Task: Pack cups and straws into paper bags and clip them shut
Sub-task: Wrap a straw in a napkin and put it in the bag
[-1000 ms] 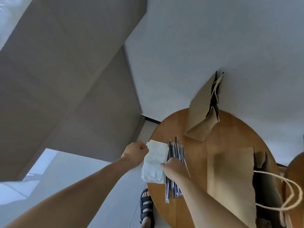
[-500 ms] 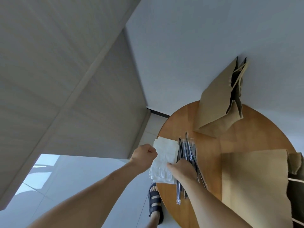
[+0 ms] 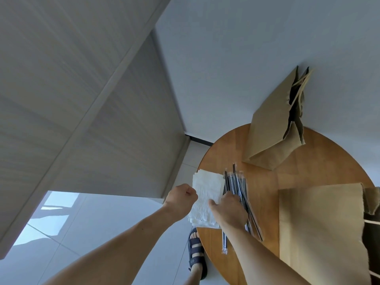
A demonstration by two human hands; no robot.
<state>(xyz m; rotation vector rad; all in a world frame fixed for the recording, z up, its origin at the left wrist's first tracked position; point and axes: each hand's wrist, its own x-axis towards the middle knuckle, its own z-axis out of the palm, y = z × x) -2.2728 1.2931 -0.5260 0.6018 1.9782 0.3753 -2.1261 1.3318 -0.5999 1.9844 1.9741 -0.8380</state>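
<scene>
While the left hand [image 3: 183, 197] curls tight at the napkins [image 3: 207, 188], maybe to keep them from sliding, the right hand [image 3: 228, 210] rests on the straws [image 3: 236, 183] on the worktop [image 3: 267, 182]. Its fingers are hidden, so their grip cannot be told. A bag [image 3: 320, 223] waits close by.

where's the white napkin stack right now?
Head view: the stack of white paper napkins lies at the left edge of the round wooden table, just left of the wrapped black straws, between the left hand and right hand.
</scene>
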